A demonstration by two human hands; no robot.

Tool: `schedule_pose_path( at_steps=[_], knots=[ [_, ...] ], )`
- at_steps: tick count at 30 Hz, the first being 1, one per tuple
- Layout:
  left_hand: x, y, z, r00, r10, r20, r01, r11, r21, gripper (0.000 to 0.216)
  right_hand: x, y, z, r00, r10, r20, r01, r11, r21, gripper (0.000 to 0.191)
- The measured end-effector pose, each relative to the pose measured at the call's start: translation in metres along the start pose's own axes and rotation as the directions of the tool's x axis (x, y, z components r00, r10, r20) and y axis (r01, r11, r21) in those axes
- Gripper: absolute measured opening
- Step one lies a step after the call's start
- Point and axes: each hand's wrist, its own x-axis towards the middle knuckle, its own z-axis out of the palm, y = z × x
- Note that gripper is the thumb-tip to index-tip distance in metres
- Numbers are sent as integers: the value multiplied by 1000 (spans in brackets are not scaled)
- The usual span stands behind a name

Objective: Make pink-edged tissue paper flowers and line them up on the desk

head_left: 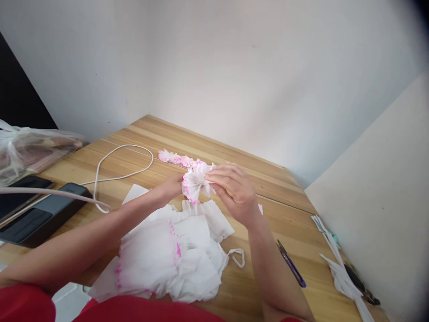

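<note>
A gathered tissue paper flower (194,184), white with pink-tinted edges, is held up above the table. My left hand (175,185) grips it from behind, its fingers mostly hidden by the petals. With thumb and fingers closed, my right hand (233,188) pinches the paper near the flower's centre. Below my hands lies a loose pile of white tissue sheets (197,250). On top of the pile, toward the left, a sheet with pink edges (149,250) is spread. Behind the flower runs a row of crumpled pink and white tissue pieces (176,158).
Purple-handled thread snips (291,264) lie right of my right forearm. White paper strips (338,264) rest along the right wall. At left are a black power bank (63,205), a phone (28,185), a looped white cable (125,179) and a tied plastic bag (36,150).
</note>
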Motion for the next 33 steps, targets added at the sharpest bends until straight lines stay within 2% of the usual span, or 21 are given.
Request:
schedule_pose_path(
  at_steps=[1,3,6,8,10,13,15,18,22,25,27,28,30,32,33],
  knots=[
    [-2,2,1,1000,7,-2,-7,1000,18,22,-2,0,0,1000,1,12,-1,1000,-29,27],
    [-8,6,3,998,65,21,-66,994,84,14,-9,0,-1,998,56,-39,-58,996,-61,34],
    [-22,13,5,974,222,50,-225,914,337,14,-26,-3,-4,968,232,-98,-237,971,-41,48],
    [-30,16,5,943,327,55,-298,764,573,23,-38,-8,-4,943,330,-43,-331,943,-18,60],
    [-35,17,5,901,423,96,-351,581,734,29,-45,-15,-1,927,372,36,-373,928,7,77],
    [-38,16,5,837,515,184,-408,365,837,34,-45,-24,8,919,368,140,-380,923,63,102],
    [-38,15,5,818,533,216,-412,281,867,36,-40,-28,16,902,381,202,-409,905,117,110],
    [-39,13,3,797,552,245,-417,209,885,37,-33,-24,26,848,445,286,-513,826,236,109],
    [-42,9,-2,787,545,289,-440,167,882,37,-33,-9,39,763,569,306,-645,648,404,84],
    [-43,9,-8,801,523,292,-460,224,859,38,-39,1,49,704,632,324,-692,505,516,47],
    [-43,10,-12,833,487,264,-460,343,819,38,-42,5,55,681,650,337,-695,431,575,21],
    [-42,10,-15,859,450,243,-449,438,779,37,-43,6,58,672,657,342,-694,396,601,16],
    [-40,9,-19,919,338,201,-385,673,631,34,-41,6,63,647,679,348,-686,317,655,19],
    [-38,6,-21,967,191,167,-243,886,395,29,-37,4,68,595,714,369,-679,201,706,22],
    [-37,4,-21,980,118,157,-157,953,260,26,-34,3,71,563,728,391,-674,131,727,24]
  ],
)
